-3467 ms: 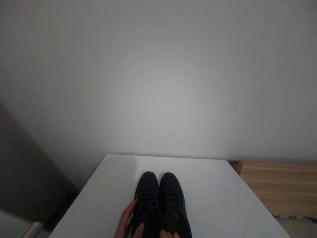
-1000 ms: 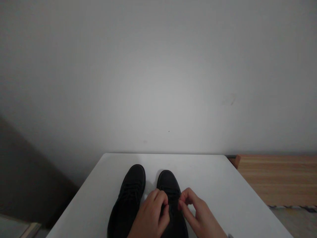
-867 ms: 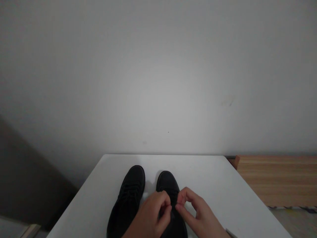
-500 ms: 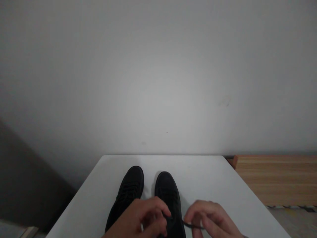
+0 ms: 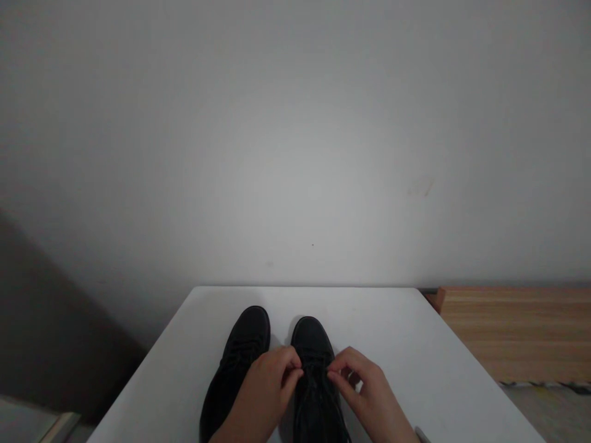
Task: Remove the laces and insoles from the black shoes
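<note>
Two black lace-up shoes stand side by side on a white table, toes pointing away from me. At the right shoe point(image 5: 310, 333), my left hand point(image 5: 270, 387) pinches thumb and forefinger together on the left side of the lacing. My right hand point(image 5: 367, 387) makes a similar pinch at the right side. Between them run the black shoelaces point(image 5: 314, 368), and the fingertips of both hands seem closed on these; black on black makes their ends hard to see. The left shoe point(image 5: 249, 325) is untouched, partly covered by my left hand and forearm.
The white table point(image 5: 406, 344) meets a pale wall point(image 5: 305, 154) at its back edge. To the right, lower down, lies a wood-grain board point(image 5: 517, 332). A pale-edged object point(image 5: 60, 426) shows at the bottom left, by a dark shadowed area.
Both hands have moved forward to the lacing of the right shoe and closer together. The lace end that stretched from my right hand now lies against the shoe.
</note>
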Tool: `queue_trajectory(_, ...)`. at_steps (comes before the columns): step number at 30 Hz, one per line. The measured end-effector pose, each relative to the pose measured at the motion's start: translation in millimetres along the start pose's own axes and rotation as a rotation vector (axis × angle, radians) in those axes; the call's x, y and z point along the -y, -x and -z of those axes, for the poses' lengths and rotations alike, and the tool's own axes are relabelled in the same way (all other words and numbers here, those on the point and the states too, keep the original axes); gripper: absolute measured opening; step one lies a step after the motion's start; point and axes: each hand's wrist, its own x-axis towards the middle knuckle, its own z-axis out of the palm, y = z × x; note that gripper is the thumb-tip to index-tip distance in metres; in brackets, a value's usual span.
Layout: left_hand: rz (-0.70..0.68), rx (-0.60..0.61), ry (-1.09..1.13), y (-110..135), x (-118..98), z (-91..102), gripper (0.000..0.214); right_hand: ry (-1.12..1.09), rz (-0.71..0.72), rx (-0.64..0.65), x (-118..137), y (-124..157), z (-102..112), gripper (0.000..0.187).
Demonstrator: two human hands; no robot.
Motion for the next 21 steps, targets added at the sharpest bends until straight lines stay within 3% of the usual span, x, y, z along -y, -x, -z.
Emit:
queue_trajectory(5,-0.036,0.008,0.007,-2,-9,4.3,0.015,-0.020,0.020,-0.011,8,-4,2,0.012)
queue_trajectory(10,-0.029,0.072,0.191,0,-22,19.0,0.012,-0.096,0.038,0.040,19,-9,10,0.015)
queue_trajectory(13,-0.045,0.077,0.307,3,-23,29.1,0.017,-0.179,0.069,0.046,23,-8,16,0.007)
queue_trajectory(16,-0.076,0.070,0.393,5,-19,38.9,0.027,-0.173,0.111,-0.070,22,-6,26,0.011)
queue_trajectory(19,-0.066,0.004,0.290,12,-17,51.2,0.021,-0.098,0.119,-0.264,19,0,43,0.011)
queue_trajectory(21,-0.058,-0.046,0.228,22,-19,62.2,0.016,-0.060,0.108,-0.310,19,7,57,0.009)
